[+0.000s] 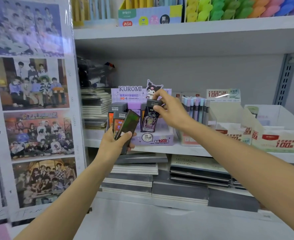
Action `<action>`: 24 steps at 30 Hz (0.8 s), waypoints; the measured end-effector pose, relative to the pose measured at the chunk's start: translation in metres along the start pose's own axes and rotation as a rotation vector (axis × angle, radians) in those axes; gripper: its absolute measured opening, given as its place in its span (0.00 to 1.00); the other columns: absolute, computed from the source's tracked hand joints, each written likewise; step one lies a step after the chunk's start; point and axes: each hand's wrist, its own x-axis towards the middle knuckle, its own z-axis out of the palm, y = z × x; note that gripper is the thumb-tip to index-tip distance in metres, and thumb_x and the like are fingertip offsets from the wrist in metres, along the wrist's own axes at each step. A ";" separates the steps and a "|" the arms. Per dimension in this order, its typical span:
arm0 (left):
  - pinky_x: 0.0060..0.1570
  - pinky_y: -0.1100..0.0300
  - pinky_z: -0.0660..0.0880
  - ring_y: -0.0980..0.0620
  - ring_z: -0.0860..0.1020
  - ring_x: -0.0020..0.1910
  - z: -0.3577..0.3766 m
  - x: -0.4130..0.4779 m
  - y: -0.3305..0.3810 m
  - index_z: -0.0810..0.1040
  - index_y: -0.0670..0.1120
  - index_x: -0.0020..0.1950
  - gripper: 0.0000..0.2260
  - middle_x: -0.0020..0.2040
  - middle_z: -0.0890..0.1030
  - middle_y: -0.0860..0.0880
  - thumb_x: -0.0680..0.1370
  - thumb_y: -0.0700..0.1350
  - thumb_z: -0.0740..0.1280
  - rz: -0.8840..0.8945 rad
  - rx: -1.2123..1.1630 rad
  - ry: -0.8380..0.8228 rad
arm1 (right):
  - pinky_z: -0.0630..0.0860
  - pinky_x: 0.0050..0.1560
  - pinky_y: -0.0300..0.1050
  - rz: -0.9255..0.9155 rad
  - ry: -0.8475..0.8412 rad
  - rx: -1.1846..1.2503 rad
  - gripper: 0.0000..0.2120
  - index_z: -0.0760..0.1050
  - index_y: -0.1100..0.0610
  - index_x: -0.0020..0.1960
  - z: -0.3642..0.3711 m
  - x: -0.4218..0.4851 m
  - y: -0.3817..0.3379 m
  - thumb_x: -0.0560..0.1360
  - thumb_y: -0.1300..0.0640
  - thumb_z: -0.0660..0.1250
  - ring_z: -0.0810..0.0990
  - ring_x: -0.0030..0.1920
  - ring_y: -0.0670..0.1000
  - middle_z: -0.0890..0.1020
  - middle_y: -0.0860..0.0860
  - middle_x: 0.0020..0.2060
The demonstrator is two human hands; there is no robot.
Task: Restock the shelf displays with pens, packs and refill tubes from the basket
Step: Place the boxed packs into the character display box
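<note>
A purple Kuromi display box (153, 140) stands on the middle shelf with dark refill packs upright inside it. My right hand (170, 110) pinches the top of one dark purple refill pack (148, 121) in the box's right side. My left hand (116, 143) grips a fanned bunch of dark refill packs (125, 124) just in front of the box's left side. The basket is out of sight.
Right of the box stand pastel pens (193, 108) and white cardboard lead displays (236, 129). Notebook stacks (134, 177) fill the lower shelf and the left of the middle shelf (94, 110). A photo poster (32, 104) covers the left side. Coloured items (229, 9) line the top shelf.
</note>
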 end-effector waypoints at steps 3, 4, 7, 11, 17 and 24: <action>0.35 0.60 0.80 0.52 0.80 0.32 0.000 0.000 0.000 0.75 0.42 0.58 0.08 0.47 0.85 0.46 0.80 0.40 0.66 -0.006 0.012 -0.003 | 0.81 0.47 0.58 0.030 0.003 0.024 0.08 0.67 0.53 0.53 -0.006 0.001 0.002 0.79 0.64 0.63 0.82 0.46 0.57 0.80 0.58 0.50; 0.34 0.60 0.80 0.51 0.80 0.32 0.001 0.001 -0.001 0.75 0.42 0.58 0.08 0.48 0.85 0.45 0.80 0.40 0.66 -0.004 0.012 0.004 | 0.81 0.47 0.57 0.038 0.008 0.025 0.08 0.67 0.53 0.53 -0.006 0.000 0.002 0.79 0.64 0.63 0.82 0.46 0.57 0.80 0.58 0.51; 0.33 0.61 0.78 0.51 0.79 0.33 0.002 0.001 -0.004 0.75 0.42 0.59 0.09 0.48 0.85 0.44 0.79 0.40 0.66 0.003 0.012 0.018 | 0.81 0.49 0.56 0.002 0.040 -0.006 0.08 0.70 0.56 0.55 -0.001 -0.001 -0.001 0.78 0.64 0.64 0.81 0.46 0.56 0.79 0.54 0.50; 0.33 0.63 0.78 0.52 0.80 0.32 0.001 0.002 -0.005 0.75 0.43 0.58 0.09 0.46 0.86 0.46 0.79 0.41 0.66 -0.001 0.009 0.012 | 0.80 0.50 0.56 -0.052 0.008 -0.081 0.08 0.72 0.56 0.55 0.005 0.004 -0.010 0.78 0.63 0.66 0.81 0.44 0.56 0.80 0.54 0.46; 0.34 0.60 0.77 0.52 0.79 0.32 -0.001 0.002 -0.006 0.77 0.45 0.55 0.05 0.46 0.85 0.45 0.79 0.41 0.66 0.005 0.007 0.003 | 0.78 0.52 0.57 -0.051 -0.081 -0.147 0.08 0.74 0.57 0.55 0.003 0.011 0.001 0.77 0.62 0.67 0.80 0.46 0.56 0.80 0.56 0.48; 0.34 0.63 0.78 0.53 0.81 0.35 -0.004 -0.001 -0.002 0.78 0.40 0.59 0.09 0.47 0.86 0.46 0.79 0.39 0.67 -0.032 -0.083 -0.018 | 0.75 0.52 0.45 -0.214 0.188 -0.334 0.15 0.73 0.55 0.65 0.024 -0.007 0.013 0.79 0.59 0.64 0.75 0.52 0.47 0.77 0.50 0.57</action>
